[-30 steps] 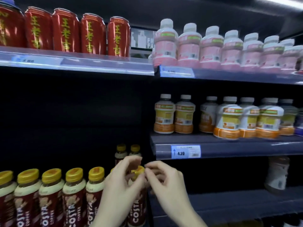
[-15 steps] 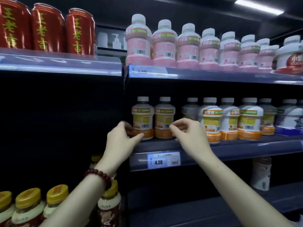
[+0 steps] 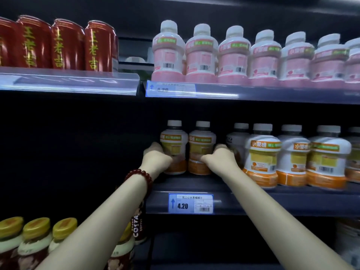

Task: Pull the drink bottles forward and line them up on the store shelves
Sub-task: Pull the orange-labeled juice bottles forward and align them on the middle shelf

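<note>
Two orange juice bottles with white caps stand set back on the middle shelf (image 3: 272,201). My left hand (image 3: 155,157) wraps around the left orange juice bottle (image 3: 174,141) from its left side. My right hand (image 3: 220,158) grips the second orange juice bottle (image 3: 201,143) from its right side. Both bottles are upright and side by side. To their right, several more orange juice bottles (image 3: 262,152) stand farther forward near the shelf edge. One bottle (image 3: 236,137) behind my right hand sits farther back.
Pink drink bottles (image 3: 200,55) line the shelf above; red cans (image 3: 64,45) stand at upper left. Yellow-capped coffee bottles (image 3: 35,242) fill the lower left shelf under my left arm. A 4.20 price tag (image 3: 190,203) hangs on the shelf edge.
Both hands have risen from the coffee bottles to the middle shelf, reached deeper, and closed around the two set-back orange juice bottles.
</note>
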Demonstrator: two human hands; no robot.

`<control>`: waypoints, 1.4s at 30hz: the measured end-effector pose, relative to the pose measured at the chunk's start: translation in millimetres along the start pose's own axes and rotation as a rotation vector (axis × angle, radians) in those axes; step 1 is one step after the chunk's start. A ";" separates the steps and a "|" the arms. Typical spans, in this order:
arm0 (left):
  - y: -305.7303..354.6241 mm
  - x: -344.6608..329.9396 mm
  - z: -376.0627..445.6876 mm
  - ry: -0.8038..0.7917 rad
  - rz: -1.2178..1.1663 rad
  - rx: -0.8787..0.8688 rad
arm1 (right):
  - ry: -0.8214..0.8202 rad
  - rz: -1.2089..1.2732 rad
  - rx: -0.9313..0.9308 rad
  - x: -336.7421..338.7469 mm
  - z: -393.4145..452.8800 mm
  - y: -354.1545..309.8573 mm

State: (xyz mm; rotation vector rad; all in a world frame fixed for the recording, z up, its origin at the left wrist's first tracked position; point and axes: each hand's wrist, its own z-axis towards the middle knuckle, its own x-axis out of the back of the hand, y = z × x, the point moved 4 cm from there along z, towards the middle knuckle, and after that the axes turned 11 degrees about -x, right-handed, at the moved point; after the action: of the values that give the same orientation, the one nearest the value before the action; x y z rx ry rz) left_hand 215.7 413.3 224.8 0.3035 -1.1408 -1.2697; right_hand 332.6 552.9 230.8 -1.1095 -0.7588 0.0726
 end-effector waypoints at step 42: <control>-2.3 16.0 -41.4 0.055 -0.044 -0.138 | 0.037 0.082 0.098 10.6 -20.0 10.2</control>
State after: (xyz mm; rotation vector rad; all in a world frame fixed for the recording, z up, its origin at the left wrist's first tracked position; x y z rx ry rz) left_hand 245.3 382.8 212.1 0.2596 -0.9993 -1.3636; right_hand 355.4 546.5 223.3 -1.0461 -0.6703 0.1564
